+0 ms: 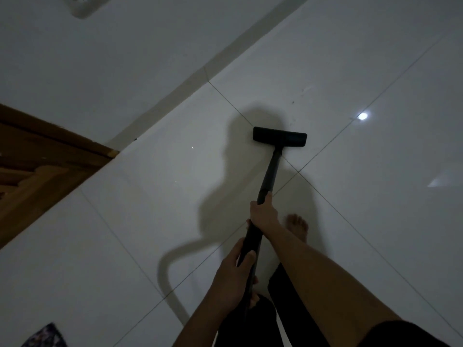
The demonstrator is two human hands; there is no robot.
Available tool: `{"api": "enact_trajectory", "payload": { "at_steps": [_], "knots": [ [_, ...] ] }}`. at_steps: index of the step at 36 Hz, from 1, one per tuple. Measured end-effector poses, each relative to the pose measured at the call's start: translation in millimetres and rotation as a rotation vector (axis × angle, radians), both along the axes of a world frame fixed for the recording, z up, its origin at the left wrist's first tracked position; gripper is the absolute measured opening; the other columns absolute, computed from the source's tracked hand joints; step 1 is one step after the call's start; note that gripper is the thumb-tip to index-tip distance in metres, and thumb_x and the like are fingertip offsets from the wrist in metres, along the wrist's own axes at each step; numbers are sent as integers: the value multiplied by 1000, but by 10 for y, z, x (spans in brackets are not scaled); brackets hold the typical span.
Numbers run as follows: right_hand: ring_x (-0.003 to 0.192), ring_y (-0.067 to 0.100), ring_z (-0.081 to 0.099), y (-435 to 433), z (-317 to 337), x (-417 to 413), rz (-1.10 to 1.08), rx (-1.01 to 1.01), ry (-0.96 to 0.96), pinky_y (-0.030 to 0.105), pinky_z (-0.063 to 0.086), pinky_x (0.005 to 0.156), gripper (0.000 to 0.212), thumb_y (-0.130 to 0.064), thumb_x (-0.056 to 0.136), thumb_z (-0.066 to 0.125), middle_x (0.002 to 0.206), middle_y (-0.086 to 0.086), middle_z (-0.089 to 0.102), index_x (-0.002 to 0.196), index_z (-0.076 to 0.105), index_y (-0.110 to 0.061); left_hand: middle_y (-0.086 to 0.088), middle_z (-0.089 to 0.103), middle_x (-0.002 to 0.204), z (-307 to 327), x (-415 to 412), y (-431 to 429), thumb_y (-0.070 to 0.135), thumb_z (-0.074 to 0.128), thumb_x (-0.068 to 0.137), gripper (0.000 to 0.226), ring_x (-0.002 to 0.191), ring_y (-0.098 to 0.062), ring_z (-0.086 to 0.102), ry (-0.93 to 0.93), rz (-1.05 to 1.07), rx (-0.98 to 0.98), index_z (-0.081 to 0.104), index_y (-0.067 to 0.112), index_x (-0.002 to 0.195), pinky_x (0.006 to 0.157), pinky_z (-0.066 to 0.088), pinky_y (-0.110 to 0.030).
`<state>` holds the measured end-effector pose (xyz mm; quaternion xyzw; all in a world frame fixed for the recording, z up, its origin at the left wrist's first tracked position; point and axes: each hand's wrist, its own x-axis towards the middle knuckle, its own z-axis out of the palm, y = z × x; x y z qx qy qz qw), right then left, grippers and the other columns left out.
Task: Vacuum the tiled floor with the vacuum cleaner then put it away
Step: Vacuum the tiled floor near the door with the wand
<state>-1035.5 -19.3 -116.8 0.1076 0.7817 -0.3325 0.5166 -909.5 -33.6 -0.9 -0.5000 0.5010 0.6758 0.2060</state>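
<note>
The black vacuum wand (269,171) slants down from my hands to its flat black floor head (279,137), which rests on the glossy white tiled floor (363,71) just past a tile joint. My right hand (263,211) grips the wand further down its length. My left hand (234,271) is wrapped around the wand's upper part, close to my body. The vacuum's body and hose are out of view; only a curved hose shadow lies on the tiles at lower left.
A white wall with a pale skirting strip (200,68) runs diagonally behind the head. A brown wooden door frame (45,166) stands at left. My bare foot (298,226) is beside the wand. A patterned cloth (47,336) lies at the bottom left corner.
</note>
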Motion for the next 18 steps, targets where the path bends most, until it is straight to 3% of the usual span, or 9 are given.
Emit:
{"api": "enact_trajectory", "payload": {
  "at_steps": [3,8,10,18],
  "knots": [
    [55,17,54,27,-63,-115,-15,0,-16,22,41,42,70,-21,99,41,117,22,56,153,-5,-25,-8,58,67,-61,-105,39,33,42,98,46,35,-10,53,-14,8,3,30,37,143,39,43,-18],
    [55,17,53,-9,-126,-433,-49,-6,-23,21,42,39,70,-22,99,42,107,16,53,153,-4,-28,-7,59,73,-98,-420,42,32,41,98,45,46,-10,55,-16,5,-24,30,37,141,39,44,-18],
    [55,16,52,-21,-130,-607,-58,-8,-25,19,42,37,70,-22,99,42,107,15,51,153,-3,-28,-8,58,75,-94,-584,40,31,41,98,43,42,-7,54,-5,15,-19,31,39,139,37,42,-16],
    [54,17,52,-62,-135,-1404,-76,-12,-13,22,45,41,68,-21,100,42,102,12,50,153,0,-30,-11,56,76,-111,-1364,43,28,42,98,26,50,-18,52,51,109,36,40,49,112,40,44,-21]
  ]
}}
